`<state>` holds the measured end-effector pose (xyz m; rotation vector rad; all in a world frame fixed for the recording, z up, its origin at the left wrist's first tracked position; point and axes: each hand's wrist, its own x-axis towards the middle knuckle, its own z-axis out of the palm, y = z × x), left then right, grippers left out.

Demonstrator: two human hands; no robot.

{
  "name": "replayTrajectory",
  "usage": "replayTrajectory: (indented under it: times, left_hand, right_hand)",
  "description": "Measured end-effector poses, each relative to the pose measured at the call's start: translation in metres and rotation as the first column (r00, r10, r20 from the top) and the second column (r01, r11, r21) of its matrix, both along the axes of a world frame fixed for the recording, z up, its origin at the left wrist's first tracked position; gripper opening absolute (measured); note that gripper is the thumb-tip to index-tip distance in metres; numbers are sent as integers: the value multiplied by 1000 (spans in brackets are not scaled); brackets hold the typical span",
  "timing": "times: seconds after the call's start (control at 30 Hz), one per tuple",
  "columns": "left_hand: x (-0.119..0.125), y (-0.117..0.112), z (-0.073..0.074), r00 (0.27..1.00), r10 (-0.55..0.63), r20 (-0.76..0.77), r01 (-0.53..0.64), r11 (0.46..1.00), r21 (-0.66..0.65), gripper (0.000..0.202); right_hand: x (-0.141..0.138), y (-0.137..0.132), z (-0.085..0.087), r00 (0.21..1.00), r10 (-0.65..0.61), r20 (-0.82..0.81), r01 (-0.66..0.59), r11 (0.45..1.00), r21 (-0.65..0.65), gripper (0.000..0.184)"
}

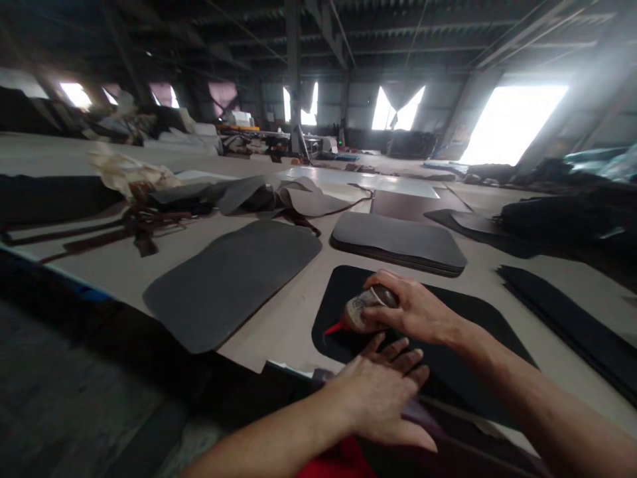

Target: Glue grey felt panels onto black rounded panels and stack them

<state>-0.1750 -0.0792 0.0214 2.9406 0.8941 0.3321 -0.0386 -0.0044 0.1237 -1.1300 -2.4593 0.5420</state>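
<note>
A black panel with rounded corners point(468, 312) lies on the table in front of me. My right hand point(403, 302) grips a squeeze bottle point(359, 312), tipped so that its red nozzle points down at the panel's left end. Whether anything flows from the tip I cannot make out. My left hand point(383, 392) is spread, palm down, at the panel's near edge just below the bottle. Behind the panel sits a stack of grey panels point(398, 236) with rounded corners. To the left, a larger grey sheet point(239, 282) reaches the table's front edge.
Black sheets point(567, 318) lie in a pile at the right. Dark strips point(144, 229) and curled grey scraps point(308, 196) cover the table further back at left. Dark material point(572, 216) is heaped at the far right. The table's front edge point(114, 299) drops off to the floor.
</note>
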Motion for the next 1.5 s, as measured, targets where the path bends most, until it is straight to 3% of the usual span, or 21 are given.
replayTrajectory:
  times: [0.27, 0.6, 0.8, 0.9, 0.97, 1.17, 1.3, 1.5]
  left_hand:
    - [0, 1, -1, 1000, -14, 3, 14, 1000, 10, 83]
    - [-2, 2, -3, 999, -33, 39, 35, 998, -49, 82]
    - [-2, 3, -9, 997, -31, 69, 30, 1000, 7, 81]
    - [-3, 2, -8, 998, -35, 60, 34, 999, 18, 81]
    - [-3, 2, -7, 998, -26, 61, 26, 1000, 13, 80]
    - [0, 2, -3, 999, -11, 43, 12, 1000, -16, 78]
    - [-1, 1, -5, 998, -13, 56, 13, 1000, 1, 79]
    - [-4, 0, -6, 997, -21, 69, 19, 999, 27, 81]
  right_hand:
    - [-11, 47, 1, 994, -77, 76, 58, 971, 231, 23]
    - [-17, 99, -8, 969, -235, 78, 193, 914, 357, 19]
    - [-19, 81, 7, 965, -263, -3, 258, 943, 210, 20]
    - [-14, 59, 11, 988, -147, -49, 147, 989, -12, 26]
    - [-12, 45, 11, 997, -49, -67, 39, 989, -143, 27]
    - [-15, 26, 6, 994, 54, -98, -76, 968, -237, 25]
    - [-21, 30, 11, 998, 55, -13, -57, 989, -138, 22]
    - [-23, 59, 16, 991, -94, 99, 79, 986, 148, 19]
